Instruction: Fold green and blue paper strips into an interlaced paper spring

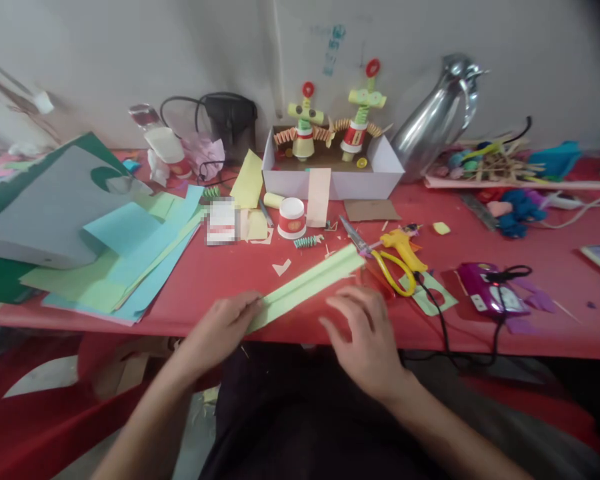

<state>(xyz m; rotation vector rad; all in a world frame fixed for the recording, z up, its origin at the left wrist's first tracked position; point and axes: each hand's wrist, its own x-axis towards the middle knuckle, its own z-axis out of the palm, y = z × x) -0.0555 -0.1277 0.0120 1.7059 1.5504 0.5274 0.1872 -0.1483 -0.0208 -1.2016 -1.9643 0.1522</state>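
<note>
A long folded strip of light green paper (pixel 310 283) slants up to the right over the front of the red table. My left hand (pixel 230 327) is closed on its lower left end. Fingers apart, my right hand (pixel 363 330) hovers just below the strip's right half and holds nothing. Yellow-handled scissors (pixel 394 270) lie by the strip's far end, their blades pointing up and left. Just beyond them rests a yellow glue gun (pixel 404 247). A red and white paper cup (pixel 292 218) stands behind the strip, with a small green paper spring (pixel 307 242) near it.
Two paper-cup figures (pixel 304 137) stand in a white box (pixel 333 185) at the back. A steel jug (pixel 433 120) stands right of it. Coloured paper sheets (pixel 130 240) pile up at left. A purple device (pixel 490 290) with a black cable lies at right on the red table (pixel 545 260).
</note>
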